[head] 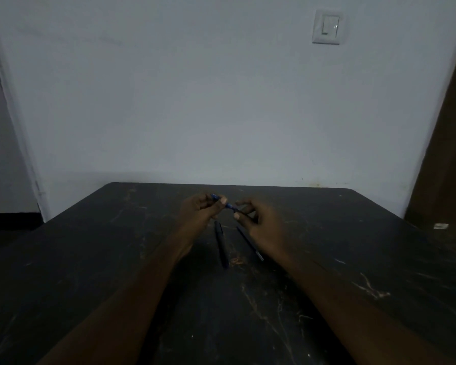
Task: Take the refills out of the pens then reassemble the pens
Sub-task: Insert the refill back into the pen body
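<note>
My left hand (200, 210) holds a blue pen (229, 206) above the dark table (116, 259), fingers curled round its barrel. My right hand (258, 219) pinches the pen's right end between thumb and forefinger. Below the hands a dark pen (221, 245) lies on the table, pointing away from me. To its right lies a thinner dark stick with a pale tip (250, 245), partly hidden under my right hand; whether it is a refill or a pen I cannot tell. The scene is dim.
The table's far edge meets a pale wall (221, 101) with a light switch (327, 27). A brown door or cabinet (448, 154) stands at the right. A small pale object (441, 226) sits beyond the table's right edge.
</note>
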